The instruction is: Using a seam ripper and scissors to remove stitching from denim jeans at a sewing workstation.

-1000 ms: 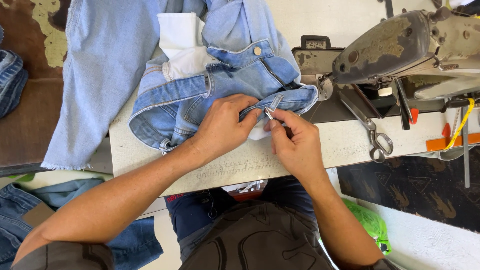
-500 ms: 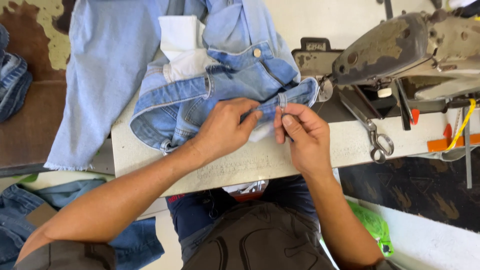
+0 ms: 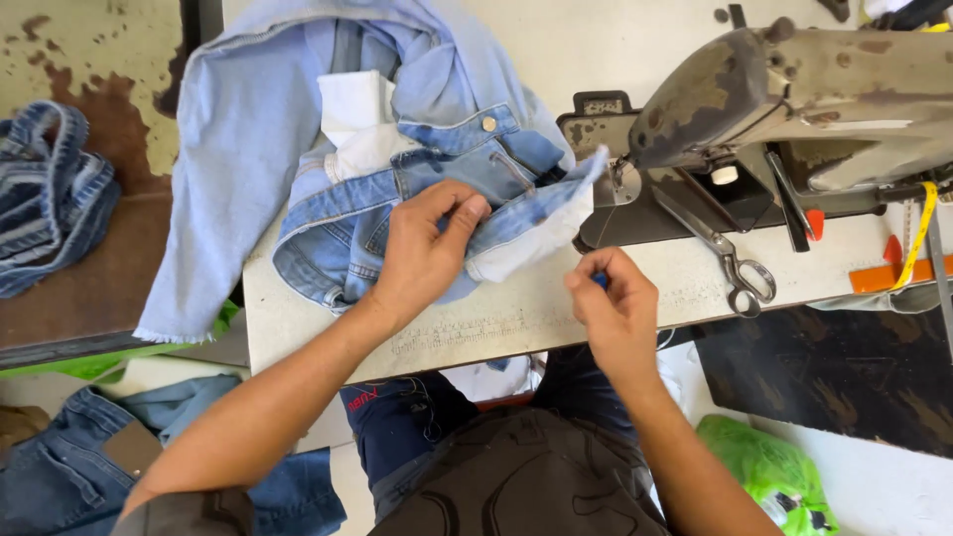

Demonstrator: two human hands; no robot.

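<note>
While the left hand (image 3: pixel 429 246) pinches one pale denim jacket (image 3: pixel 397 189) on the worktop (image 3: pixel 596 298), the right hand (image 3: pixel 617 308) is curled around something small and blue. One pair of scissors (image 3: pixel 730 260) lies beside one sewing machine (image 3: pixel 794 99).

light-blue denim garment (image 3: pixel 397 189) bunched on table (white lining showing)

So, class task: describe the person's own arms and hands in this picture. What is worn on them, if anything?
Both forearms are bare from the elbow down, with no sleeves showing. The left hand and the right hand wear no gloves, and no rings, watch or bracelets can be seen. Fingernails are short. No marks or bandages show on either arm.
</note>
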